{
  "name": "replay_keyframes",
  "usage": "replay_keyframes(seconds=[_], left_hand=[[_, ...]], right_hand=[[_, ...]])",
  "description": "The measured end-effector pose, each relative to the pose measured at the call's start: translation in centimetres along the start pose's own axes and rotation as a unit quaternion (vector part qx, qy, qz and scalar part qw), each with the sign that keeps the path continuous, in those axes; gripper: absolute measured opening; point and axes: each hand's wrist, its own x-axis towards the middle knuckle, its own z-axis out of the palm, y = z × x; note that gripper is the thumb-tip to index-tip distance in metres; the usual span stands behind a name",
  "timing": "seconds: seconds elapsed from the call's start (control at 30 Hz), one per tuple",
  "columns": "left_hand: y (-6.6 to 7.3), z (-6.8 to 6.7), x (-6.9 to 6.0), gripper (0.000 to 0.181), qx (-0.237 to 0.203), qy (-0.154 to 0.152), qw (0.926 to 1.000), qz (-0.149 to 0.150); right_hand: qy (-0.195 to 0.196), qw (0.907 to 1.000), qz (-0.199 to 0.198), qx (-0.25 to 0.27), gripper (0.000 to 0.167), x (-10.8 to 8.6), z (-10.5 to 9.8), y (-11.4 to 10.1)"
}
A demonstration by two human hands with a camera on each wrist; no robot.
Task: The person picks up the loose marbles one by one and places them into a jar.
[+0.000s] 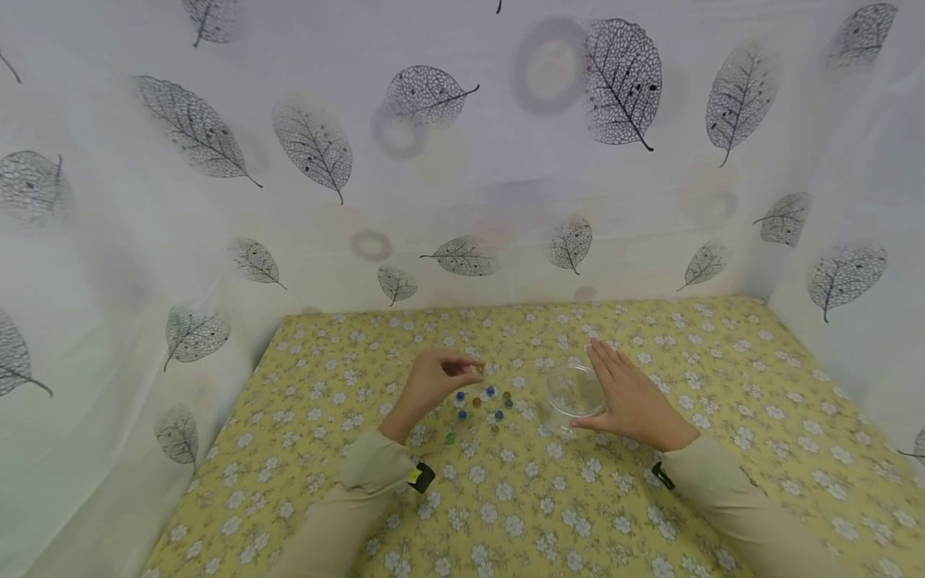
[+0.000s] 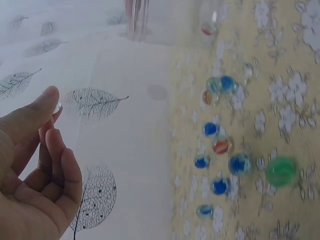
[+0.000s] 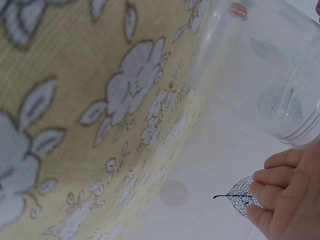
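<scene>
In the head view my left hand point(image 1: 431, 381) is raised over the far-left side of a loose group of glass marbles point(image 1: 477, 402). Its thumb and forefinger pinch a small clear-looking marble point(image 2: 58, 107), partly hidden by the fingertips in the left wrist view. My right hand point(image 1: 627, 399) is at the right side of a transparent jar point(image 1: 556, 421), fingers straight along its far side and thumb stretched along its near side. The jar stands upright and uncovered. A red-streaked marble point(image 2: 208, 30) shows low in the jar through its wall.
A green marble point(image 1: 451, 438) lies nearest me, among several blue and amber ones on the yellow floral tablecloth point(image 1: 506, 514). White leaf-printed curtains point(image 1: 491, 193) enclose the table at the back and both sides.
</scene>
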Motion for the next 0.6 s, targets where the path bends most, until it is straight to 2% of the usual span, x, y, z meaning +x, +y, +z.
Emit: replay_keyframes(seconds=[0.13,0.33,0.5,0.6], left_hand=[[0.4,1.1,0.4,0.021,-0.015,-0.006,0.9998,0.01],[1.0,2.5,0.8,0.023,-0.055,-0.019,0.9983,0.0],[1.3,3.4,1.1,0.02,-0.047,-0.013,0.9987,-0.013],[1.3,4.0,1.3,0.019,-0.044,-0.008,0.999,-0.001]], right_hand=[[-0.005,1.0,0.003,0.001,0.117,0.0,0.0,0.0],[-0.011,0.9999,0.005,0.006,0.117,0.1,-0.2,-0.1],[-0.008,0.9999,0.003,0.006,0.116,0.1,-0.2,-0.1],[-0.004,1.0,0.002,0.002,0.116,0.1,-0.2,-0.1]])
